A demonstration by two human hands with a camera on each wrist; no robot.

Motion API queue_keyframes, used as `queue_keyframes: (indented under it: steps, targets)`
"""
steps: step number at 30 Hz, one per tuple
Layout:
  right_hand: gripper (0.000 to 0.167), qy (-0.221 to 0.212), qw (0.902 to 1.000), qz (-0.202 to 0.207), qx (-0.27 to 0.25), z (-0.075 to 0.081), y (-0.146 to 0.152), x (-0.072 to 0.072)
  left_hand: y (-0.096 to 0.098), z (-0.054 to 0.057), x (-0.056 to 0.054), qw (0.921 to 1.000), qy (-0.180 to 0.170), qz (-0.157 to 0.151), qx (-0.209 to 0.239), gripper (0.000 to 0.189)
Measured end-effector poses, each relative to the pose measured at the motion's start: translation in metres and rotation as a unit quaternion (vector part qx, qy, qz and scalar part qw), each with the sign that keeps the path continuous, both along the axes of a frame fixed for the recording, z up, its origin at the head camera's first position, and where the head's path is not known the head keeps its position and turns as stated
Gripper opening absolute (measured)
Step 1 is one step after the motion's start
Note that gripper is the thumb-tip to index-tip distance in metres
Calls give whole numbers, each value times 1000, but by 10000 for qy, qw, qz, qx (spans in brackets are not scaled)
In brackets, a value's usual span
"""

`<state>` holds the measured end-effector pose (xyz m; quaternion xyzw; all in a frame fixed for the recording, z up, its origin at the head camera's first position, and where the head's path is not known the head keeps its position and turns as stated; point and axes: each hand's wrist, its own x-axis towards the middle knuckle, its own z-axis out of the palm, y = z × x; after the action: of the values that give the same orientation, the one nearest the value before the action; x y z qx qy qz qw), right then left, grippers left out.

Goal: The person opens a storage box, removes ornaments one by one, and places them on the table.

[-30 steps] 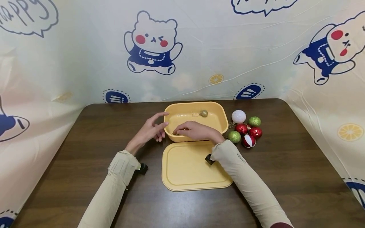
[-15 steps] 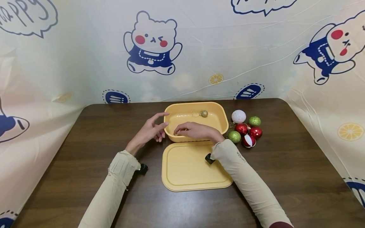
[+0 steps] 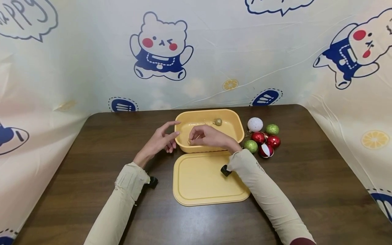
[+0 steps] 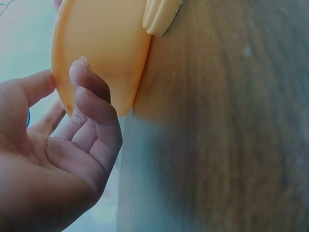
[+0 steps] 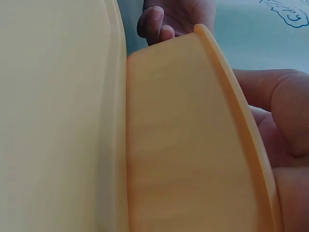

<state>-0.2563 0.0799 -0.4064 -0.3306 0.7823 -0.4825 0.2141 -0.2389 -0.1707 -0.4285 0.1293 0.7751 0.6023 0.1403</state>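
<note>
A yellow rectangular box (image 3: 241, 131) stands at the back of the table. Inside it, my right hand (image 3: 211, 136) pinches a small gold-coloured piece (image 3: 189, 141) between thumb and fingers, just above the floor near the left front corner. The fingers mostly cover this piece, and in the right wrist view the box wall (image 5: 188, 130) hides it. A small gold glitter ball (image 3: 218, 121) lies in the box towards the back. At the box's left end my left hand (image 3: 157, 139) has its fingers spread, with fingertips at the rim; in the left wrist view its other fingers (image 4: 99, 116) bend loosely outside.
A yellow lid (image 3: 208, 183) lies flat in front of the box, partly under the right forearm. Right of the box sit Christmas balls: a white one (image 3: 255, 124), green glitter ones (image 3: 272, 129), red ones (image 3: 273, 141) and a red-and-white one (image 3: 266, 150). A printed cloth (image 3: 208, 68) hangs behind.
My right hand has lifted slightly inside the box, its thumb and fingers now drawn together on the gold piece. The left hand stays at the box's left end. The view has shifted slightly.
</note>
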Motion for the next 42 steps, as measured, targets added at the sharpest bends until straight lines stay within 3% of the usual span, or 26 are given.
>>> queue_keyframes:
  steps: [8,15,19,31,42]
  targets:
    - [12,213,9983,-403,-365,10,8,8,0,-1,-1,10000,-10,9,-41,53]
    - [10,1096,9880,-1045,-309,19,27,18,1,-1,-1,10000,-17,2,-27,51]
    - [13,1259,9829,-1326,-202,23,36,25,1,-2,-1,10000,-4,3,-37,48]
    - [19,1537,9779,-1417,-71,38,61,45,0,-3,0,10000,45,-16,-46,49]
    - [25,1605,9720,-1680,361,40,92,60,0,-2,0,10000,40,-31,43,53]
